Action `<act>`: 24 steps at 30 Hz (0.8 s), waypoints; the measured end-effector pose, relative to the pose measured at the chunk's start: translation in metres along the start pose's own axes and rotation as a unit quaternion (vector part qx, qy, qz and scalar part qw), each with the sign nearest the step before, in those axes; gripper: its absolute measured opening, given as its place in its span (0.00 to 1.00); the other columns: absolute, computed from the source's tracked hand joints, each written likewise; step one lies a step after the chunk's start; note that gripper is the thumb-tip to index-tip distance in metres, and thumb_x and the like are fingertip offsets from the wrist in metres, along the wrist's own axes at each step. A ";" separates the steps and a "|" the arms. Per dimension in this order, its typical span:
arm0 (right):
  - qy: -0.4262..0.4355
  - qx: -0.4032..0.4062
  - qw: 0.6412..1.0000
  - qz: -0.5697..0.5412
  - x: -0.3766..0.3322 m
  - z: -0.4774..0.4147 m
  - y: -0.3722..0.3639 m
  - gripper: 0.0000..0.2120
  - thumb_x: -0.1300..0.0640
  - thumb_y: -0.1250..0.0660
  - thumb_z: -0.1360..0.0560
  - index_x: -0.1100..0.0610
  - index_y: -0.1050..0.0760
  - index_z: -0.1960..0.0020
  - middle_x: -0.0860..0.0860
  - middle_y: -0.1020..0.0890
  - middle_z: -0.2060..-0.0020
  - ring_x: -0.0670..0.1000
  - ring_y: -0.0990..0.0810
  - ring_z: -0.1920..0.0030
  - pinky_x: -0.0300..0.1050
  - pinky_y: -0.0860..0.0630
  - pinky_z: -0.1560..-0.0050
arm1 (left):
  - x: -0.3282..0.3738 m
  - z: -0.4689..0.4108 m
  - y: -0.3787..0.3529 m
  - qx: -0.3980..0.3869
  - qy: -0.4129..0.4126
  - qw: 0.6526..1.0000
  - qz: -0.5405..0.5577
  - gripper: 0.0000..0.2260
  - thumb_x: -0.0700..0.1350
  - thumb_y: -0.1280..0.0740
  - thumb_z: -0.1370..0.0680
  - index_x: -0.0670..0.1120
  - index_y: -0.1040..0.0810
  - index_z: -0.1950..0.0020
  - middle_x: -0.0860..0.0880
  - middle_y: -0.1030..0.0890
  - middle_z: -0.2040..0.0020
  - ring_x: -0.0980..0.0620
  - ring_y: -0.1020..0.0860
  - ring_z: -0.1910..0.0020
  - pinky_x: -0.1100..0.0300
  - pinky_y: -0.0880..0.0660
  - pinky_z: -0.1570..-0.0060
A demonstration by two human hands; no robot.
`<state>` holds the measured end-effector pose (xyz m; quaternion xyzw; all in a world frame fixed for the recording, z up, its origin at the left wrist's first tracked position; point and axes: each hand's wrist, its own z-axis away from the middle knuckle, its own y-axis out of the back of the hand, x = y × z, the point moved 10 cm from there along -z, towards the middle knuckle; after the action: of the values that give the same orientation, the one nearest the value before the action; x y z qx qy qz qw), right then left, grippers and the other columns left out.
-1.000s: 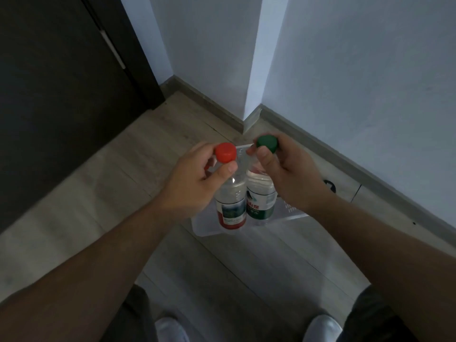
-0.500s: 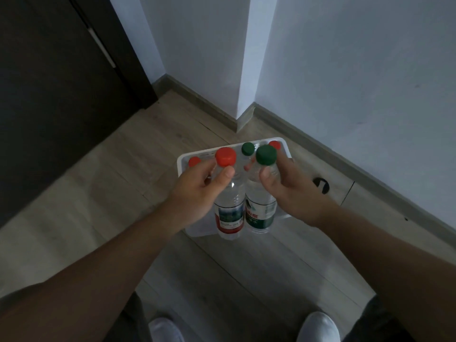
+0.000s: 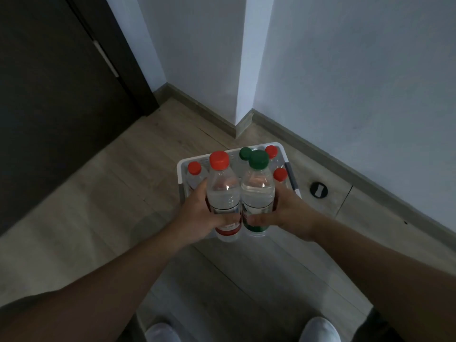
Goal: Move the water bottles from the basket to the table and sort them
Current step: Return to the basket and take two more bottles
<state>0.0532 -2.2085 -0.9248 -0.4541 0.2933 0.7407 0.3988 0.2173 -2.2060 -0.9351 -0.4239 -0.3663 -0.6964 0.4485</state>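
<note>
A white basket (image 3: pixel 207 159) stands on the wooden floor near the wall corner, with several capped bottles upright in it, among them a red-capped one (image 3: pixel 194 168) at its left and a green-capped one (image 3: pixel 244 153) at the back. My left hand (image 3: pixel 197 218) grips a clear red-capped bottle (image 3: pixel 223 191) round its labelled body. My right hand (image 3: pixel 288 213) grips a clear green-capped bottle (image 3: pixel 257 191) the same way. Both held bottles are upright, side by side and touching, lifted above the basket's near side. The table is out of view.
A dark door (image 3: pixel 61 95) fills the left. White walls meet at a jutting corner (image 3: pixel 243 124) with a skirting board behind the basket. A round black floor socket (image 3: pixel 318 189) lies right of the basket. My white shoes (image 3: pixel 319 329) show at the bottom edge.
Both hands slid from the bottle necks down to the labelled bodies. The two bottles have risen higher out of the basket, and more of the basket's bottles show.
</note>
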 end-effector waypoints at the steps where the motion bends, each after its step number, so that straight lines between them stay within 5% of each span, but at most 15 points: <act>1: -0.008 0.004 1.000 -0.002 0.004 0.000 0.001 0.32 0.66 0.21 0.30 0.46 0.27 0.33 0.45 0.16 0.40 0.46 0.18 0.38 0.43 0.20 0.41 | -0.002 0.000 -0.001 0.004 0.006 1.000 0.002 0.36 0.40 0.17 0.34 0.54 0.27 0.31 0.53 0.17 0.38 0.53 0.20 0.36 0.41 0.25 0.33; 5: -0.040 0.019 0.999 -0.013 0.013 0.001 0.001 0.29 0.64 0.21 0.29 0.45 0.26 0.35 0.43 0.16 0.41 0.44 0.18 0.39 0.42 0.20 0.43 | -0.010 0.000 -0.002 0.007 0.031 0.999 -0.002 0.37 0.44 0.16 0.36 0.54 0.28 0.30 0.55 0.17 0.38 0.54 0.20 0.36 0.41 0.25 0.34; 11: -0.051 0.048 0.997 -0.043 0.013 0.003 0.004 0.27 0.61 0.21 0.28 0.51 0.25 0.32 0.48 0.16 0.39 0.50 0.18 0.37 0.59 0.23 0.32 | -0.003 -0.002 0.005 0.039 0.033 0.999 0.008 0.32 0.42 0.18 0.33 0.53 0.25 0.31 0.55 0.15 0.41 0.56 0.18 0.40 0.44 0.22 0.36; 16: -0.011 0.084 0.991 -0.099 -0.013 0.001 0.020 0.21 0.63 0.24 0.27 0.53 0.23 0.36 0.48 0.14 0.44 0.48 0.15 0.43 0.45 0.17 0.46 | 0.027 -0.008 0.012 0.064 0.007 0.992 0.111 0.23 0.44 0.19 0.34 0.54 0.18 0.41 0.49 0.14 0.43 0.48 0.16 0.41 0.42 0.22 0.38; 20: 0.012 0.120 0.981 -0.152 -0.026 -0.003 0.032 0.30 0.59 0.23 0.31 0.54 0.27 0.31 0.52 0.15 0.42 0.53 0.16 0.40 0.56 0.19 0.38 | 0.047 -0.010 0.015 0.072 -0.007 0.985 0.157 0.23 0.41 0.22 0.36 0.50 0.19 0.42 0.49 0.13 0.47 0.48 0.15 0.45 0.45 0.20 0.42; 24: -0.004 0.150 0.983 -0.109 -0.026 -0.002 0.036 0.30 0.57 0.21 0.32 0.51 0.26 0.33 0.48 0.14 0.44 0.49 0.15 0.42 0.55 0.20 0.38 | 0.052 -0.012 0.023 0.096 -0.032 0.993 0.061 0.21 0.38 0.20 0.32 0.51 0.19 0.42 0.57 0.14 0.49 0.53 0.15 0.46 0.49 0.19 0.42</act>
<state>0.0302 -2.2371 -0.8996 -0.4160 0.3480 0.6421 0.5418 0.2228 -2.2409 -0.8888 -0.4222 -0.4190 -0.6158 0.5166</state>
